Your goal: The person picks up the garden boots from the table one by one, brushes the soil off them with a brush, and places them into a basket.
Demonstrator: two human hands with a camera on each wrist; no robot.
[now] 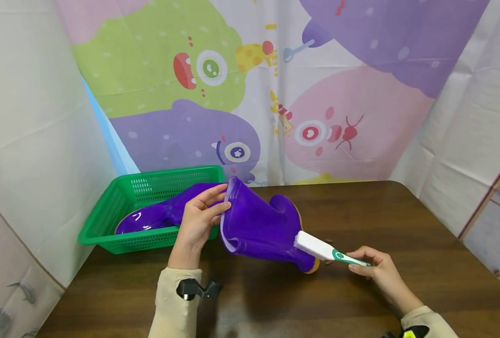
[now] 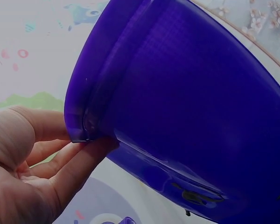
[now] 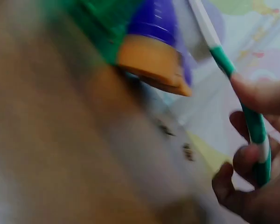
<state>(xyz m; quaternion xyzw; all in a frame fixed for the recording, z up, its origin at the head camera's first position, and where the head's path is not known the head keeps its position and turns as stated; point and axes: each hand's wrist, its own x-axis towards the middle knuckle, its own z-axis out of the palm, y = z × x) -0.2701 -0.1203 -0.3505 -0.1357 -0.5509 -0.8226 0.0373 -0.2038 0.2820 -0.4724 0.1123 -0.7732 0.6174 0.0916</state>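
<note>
Beyond the left hand (image 1: 196,220) a second purple boot (image 1: 165,213) lies in a green basket (image 1: 106,220). That hand pinches the rim of the purple boot (image 1: 260,227), tilted between the hands. The right hand (image 1: 378,267) grips a white-green brush (image 1: 323,251), head against the foot. Scrubbing seems underway; crumbs dot the brown tabletop (image 1: 423,244). Cartoon-monster cloth hangs behind.

Bare brown table (image 1: 423,244) right of boot (image 1: 262,230) and along near edge: open passage. Green basket (image 1: 106,220) with second boot (image 1: 148,218) blocks far-left corner. Cloth backdrop (image 1: 275,94) closes rear; side walls hem both flanks. Left hand (image 1: 199,220) fills gap between basket and boot. Brush (image 1: 317,248) and right hand (image 1: 378,267) block low approach by boot sole.
</note>
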